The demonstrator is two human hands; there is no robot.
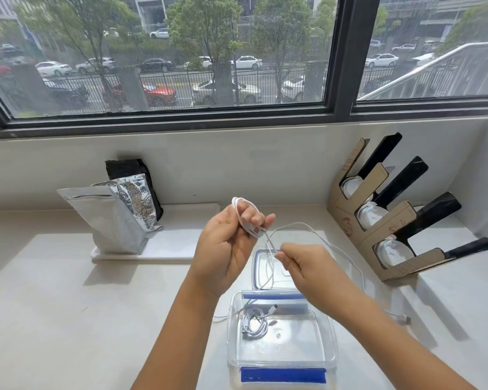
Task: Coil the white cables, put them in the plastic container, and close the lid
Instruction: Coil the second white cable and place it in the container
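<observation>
The white cable (307,229) you are winding hangs between your hands above the counter (54,291); your left hand (226,243) grips its coiled loops, your right hand (304,263) pinches the loose run, whose plug end trails right on the counter. Below, the plastic container (282,358) stands open with a coiled cable (255,323) inside; its lid (261,257) lies just behind. The cardboard rack (378,220) crowds the right, foil bags (116,218) sit left, well apart.

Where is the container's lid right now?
In the head view the lid lies flat on the counter just beyond the open plastic container, right of centre, partly hidden behind the right hand.
</observation>
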